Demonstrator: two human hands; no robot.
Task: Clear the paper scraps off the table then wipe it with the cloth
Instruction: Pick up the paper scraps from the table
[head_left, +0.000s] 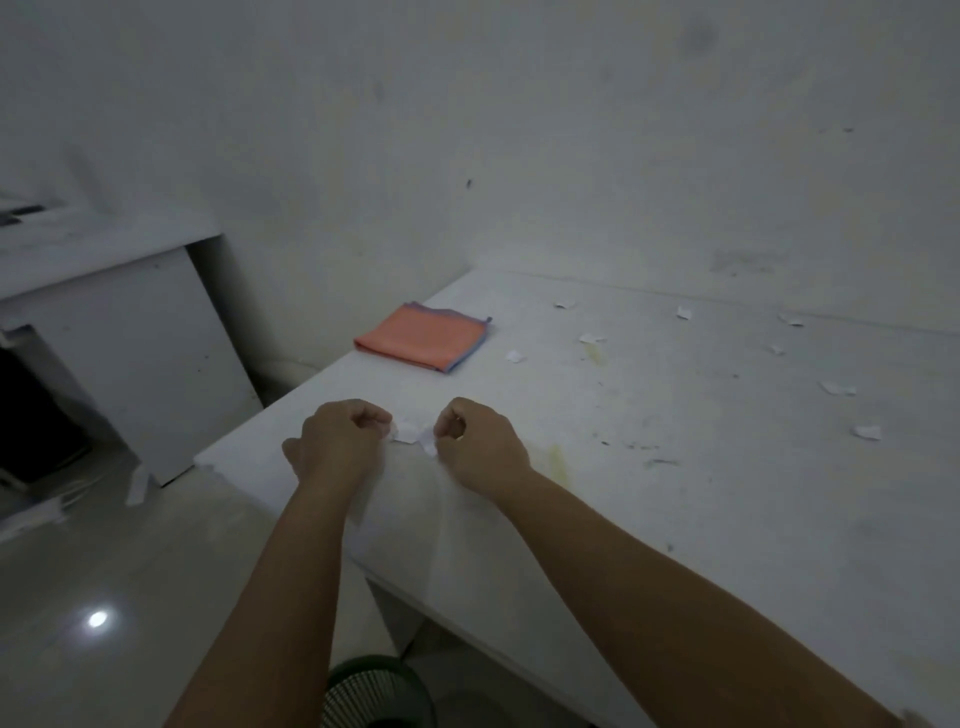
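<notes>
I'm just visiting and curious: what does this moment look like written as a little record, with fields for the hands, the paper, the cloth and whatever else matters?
left hand: the left hand is curled over the table, at a paper scrap
right hand: the right hand pinches the same white scrap from the other side
loose scraps: several more lie spread over the table's right part, such as one near the right edge
cloth: an orange cloth lies folded at the far left corner, untouched
bin: a dark mesh bin stands on the floor below the arms
stains: yellowish marks on the tabletop

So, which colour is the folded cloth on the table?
The cloth is orange-pink with a blue-purple edge, seen best in the head view.
</notes>
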